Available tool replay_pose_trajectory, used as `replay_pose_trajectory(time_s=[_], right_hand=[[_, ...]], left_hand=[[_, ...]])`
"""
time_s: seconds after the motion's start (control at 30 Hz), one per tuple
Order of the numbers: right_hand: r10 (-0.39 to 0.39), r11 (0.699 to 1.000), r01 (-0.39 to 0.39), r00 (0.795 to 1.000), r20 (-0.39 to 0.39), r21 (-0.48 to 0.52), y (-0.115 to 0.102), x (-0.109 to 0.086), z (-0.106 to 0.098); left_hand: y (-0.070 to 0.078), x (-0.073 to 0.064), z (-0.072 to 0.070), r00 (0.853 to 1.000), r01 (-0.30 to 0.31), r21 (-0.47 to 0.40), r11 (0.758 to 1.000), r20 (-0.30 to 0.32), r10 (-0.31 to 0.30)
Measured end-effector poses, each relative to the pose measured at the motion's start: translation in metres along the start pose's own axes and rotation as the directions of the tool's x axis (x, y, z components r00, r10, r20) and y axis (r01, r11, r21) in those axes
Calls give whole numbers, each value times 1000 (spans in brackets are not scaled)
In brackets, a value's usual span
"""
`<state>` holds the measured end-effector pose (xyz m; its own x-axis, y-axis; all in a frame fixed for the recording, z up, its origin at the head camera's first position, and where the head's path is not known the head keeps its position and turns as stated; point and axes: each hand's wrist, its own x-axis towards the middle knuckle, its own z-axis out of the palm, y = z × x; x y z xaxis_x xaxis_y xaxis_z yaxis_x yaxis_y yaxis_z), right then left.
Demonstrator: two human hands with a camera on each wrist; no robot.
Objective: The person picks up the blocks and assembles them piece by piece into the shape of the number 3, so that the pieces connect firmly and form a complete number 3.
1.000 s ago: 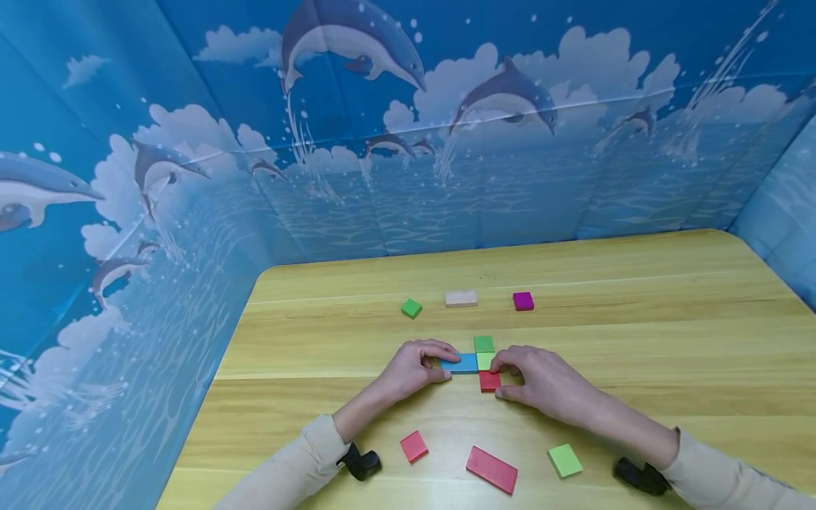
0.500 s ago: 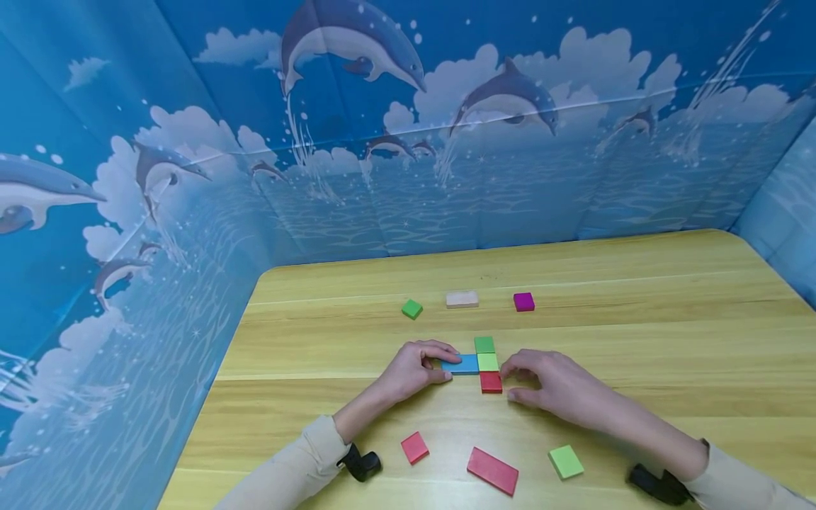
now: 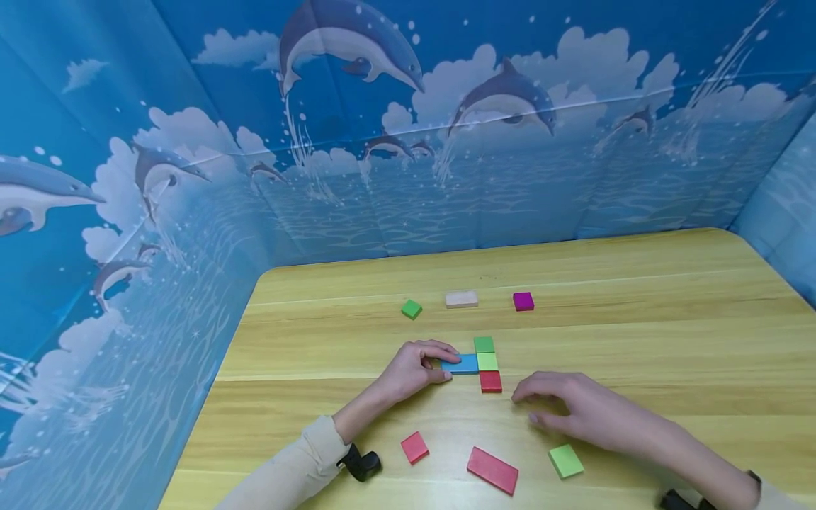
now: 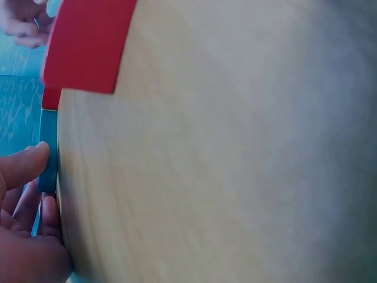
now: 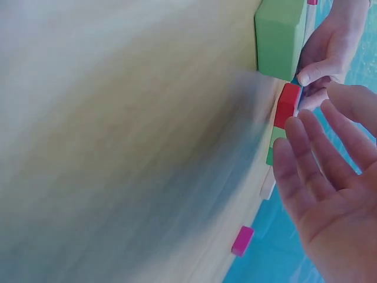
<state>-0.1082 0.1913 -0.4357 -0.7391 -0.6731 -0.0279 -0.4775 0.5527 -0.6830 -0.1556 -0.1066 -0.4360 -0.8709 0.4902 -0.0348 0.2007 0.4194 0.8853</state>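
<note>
In the head view my left hand [image 3: 408, 370] holds a flat blue rectangular block [image 3: 465, 365] by its left end, fingers along the far side and thumb on the near side. The left wrist view shows the thumb pressed to this blue block [image 4: 48, 127]. Against its right end stands a column of small square blocks: green [image 3: 484, 344], light green [image 3: 487, 362] and red [image 3: 490, 382]. My right hand [image 3: 583, 409] hovers to the right of the red block, fingers loosely bent and holding nothing. In the right wrist view its palm [image 5: 341, 218] is bare.
Nearer the body lie a pinkish-red square block [image 3: 415, 448], a pinkish-red rectangular block [image 3: 492, 470] and a light green square block [image 3: 565, 461]. Farther back are a green block [image 3: 411, 309], a pale block [image 3: 462, 299] and a magenta block [image 3: 523, 301] on the wooden table [image 3: 669, 304].
My right hand has let go of the red block and drawn away to the right and nearer the body. The left hand and the joined blocks have stayed in place.
</note>
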Motion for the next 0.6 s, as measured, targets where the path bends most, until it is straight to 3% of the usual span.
replay_pose_trajectory(time_s=[0.6], right_hand=[[21, 999, -22, 998, 60, 27, 2, -31, 0]], left_hand=[[0, 0, 0, 1000, 4, -4, 1000, -1, -4]])
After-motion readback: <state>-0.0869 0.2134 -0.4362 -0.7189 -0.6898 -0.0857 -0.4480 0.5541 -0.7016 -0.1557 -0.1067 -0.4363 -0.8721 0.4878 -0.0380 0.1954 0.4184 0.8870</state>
